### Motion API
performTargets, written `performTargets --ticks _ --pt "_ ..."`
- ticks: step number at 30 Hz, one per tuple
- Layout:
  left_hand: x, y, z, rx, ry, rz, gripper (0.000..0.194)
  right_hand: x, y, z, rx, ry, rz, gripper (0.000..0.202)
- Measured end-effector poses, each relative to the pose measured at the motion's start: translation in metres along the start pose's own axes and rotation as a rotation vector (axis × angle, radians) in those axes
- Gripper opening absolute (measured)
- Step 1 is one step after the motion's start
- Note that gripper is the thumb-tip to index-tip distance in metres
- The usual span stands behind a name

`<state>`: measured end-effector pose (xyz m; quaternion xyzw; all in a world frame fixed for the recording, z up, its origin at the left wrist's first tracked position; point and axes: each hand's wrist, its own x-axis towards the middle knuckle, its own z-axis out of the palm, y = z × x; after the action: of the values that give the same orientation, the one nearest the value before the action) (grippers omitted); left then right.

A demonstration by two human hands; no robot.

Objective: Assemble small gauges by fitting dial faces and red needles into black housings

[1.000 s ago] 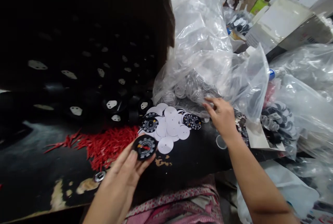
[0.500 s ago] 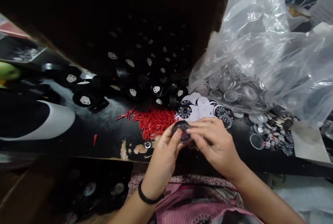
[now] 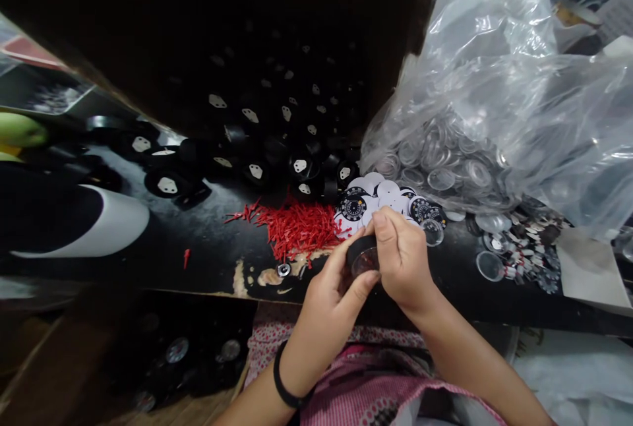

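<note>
My left hand (image 3: 332, 291) is closed around the edge of a small round black dial gauge (image 3: 362, 256), which is tilted so its rim and part of its face show. My right hand (image 3: 404, 261) presses its curled fingers against the gauge's right side, covering much of it. Just beyond lie loose printed dial discs (image 3: 353, 207), some showing black faces and others white backs. A heap of thin red pointers (image 3: 299, 228) is to their left. One clear round cover (image 3: 432, 233) rests by the discs.
A clear plastic bag (image 3: 445, 155) spills clear covers at the right, near a pile of small mixed parts (image 3: 527, 254). Black round housings (image 3: 254, 172) fill the dark box behind. A white curved piece (image 3: 116, 225) stands left. One small metal ring (image 3: 283, 270) lies near the table edge.
The gauge has turned from face-up to tilted on its side. My right hand has gone from loosely extended fingers to a curled grip against it.
</note>
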<state>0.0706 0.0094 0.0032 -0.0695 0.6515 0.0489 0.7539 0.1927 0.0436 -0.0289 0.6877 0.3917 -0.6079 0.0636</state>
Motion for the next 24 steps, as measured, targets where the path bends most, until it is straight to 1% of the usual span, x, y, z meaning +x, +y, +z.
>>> performTargets --ticks 2,5,8,10,12,13,15,18,21,22,23,24 --pt "-0.001 -0.001 -0.001 0.002 -0.023 -0.007 0.044 0.001 0.002 0.002 0.040 0.000 0.022 0.038" --pt "-0.001 -0.002 -0.001 0.042 0.010 0.000 0.040 0.001 0.004 0.005 0.059 0.020 0.026 0.038" --pt "0.000 -0.001 -0.002 0.064 0.017 0.020 0.042 0.003 0.003 0.004 0.082 0.026 0.015 0.037" --pt "0.001 0.000 -0.005 0.052 0.002 0.010 0.046 0.004 0.001 0.001 0.100 -0.018 0.022 0.036" --pt "-0.001 0.001 -0.007 0.064 0.000 0.007 0.047 0.004 -0.001 -0.004 0.108 -0.076 0.038 0.035" --pt "-0.003 0.001 -0.008 0.084 0.002 0.017 0.046 0.004 -0.002 -0.005 0.102 -0.085 0.039 0.036" --pt "-0.006 0.001 -0.006 0.126 -0.001 0.049 0.044 0.002 -0.003 -0.007 0.067 -0.050 0.014 0.038" --pt "-0.007 0.001 0.001 0.142 0.017 0.091 0.039 0.001 -0.002 -0.002 0.011 0.042 -0.040 0.039" --pt "-0.005 0.004 0.004 0.179 0.050 0.100 0.035 0.002 -0.005 0.006 0.003 0.075 -0.032 0.040" --pt "-0.006 0.004 0.000 0.198 0.045 0.086 0.034 0.002 -0.007 0.007 -0.001 0.046 -0.022 0.040" --pt "-0.009 0.005 -0.007 0.213 0.034 0.053 0.035 0.002 -0.008 0.005 -0.006 -0.017 -0.013 0.041" --pt "-0.015 0.005 -0.018 0.223 0.025 0.000 0.035 0.000 -0.008 0.001 -0.009 -0.112 -0.002 0.041"
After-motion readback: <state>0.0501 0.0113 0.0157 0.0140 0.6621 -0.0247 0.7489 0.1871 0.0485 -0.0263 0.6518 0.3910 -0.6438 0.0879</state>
